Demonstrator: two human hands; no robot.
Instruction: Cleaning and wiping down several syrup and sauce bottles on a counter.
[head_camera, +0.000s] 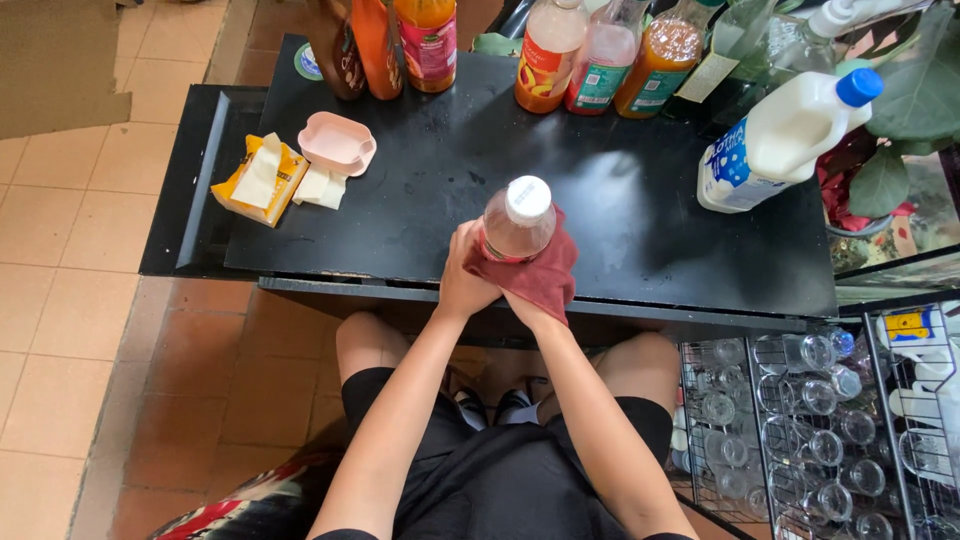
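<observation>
Black shorts and our bare knees fill the bottom of the view as we sit looking down at a low black table (400, 210). Both our forearms reach forward to its near edge, where a small clear bottle (514, 222) with a white cap and pinkish liquid stands upright. Our left hand (462, 275) is wrapped around the bottle's left side, fingers curled close against it, apparently to steady it. Our right hand (530, 308) is almost wholly hidden under a dark red cloth (535, 275) pressed against the bottle's right side and base; we cannot tell how its fingers lie, but the cloth is bunched as if gripped for wiping. Along the table's far edge stand tall bottles of brown, orange and pink drinks (545, 50), well apart from the one we hold. To the right, a white milk jug (785, 135) with a blue cap lies tilted on its side near green leaves. At the far left rest a yellow tissue pack (258, 180) and, just beside it, a pale pink tray (337, 143). Lower right, wire racks (800, 420) hold rows of clear glasses. Tan floor tiles (70, 250) spread to the left.
</observation>
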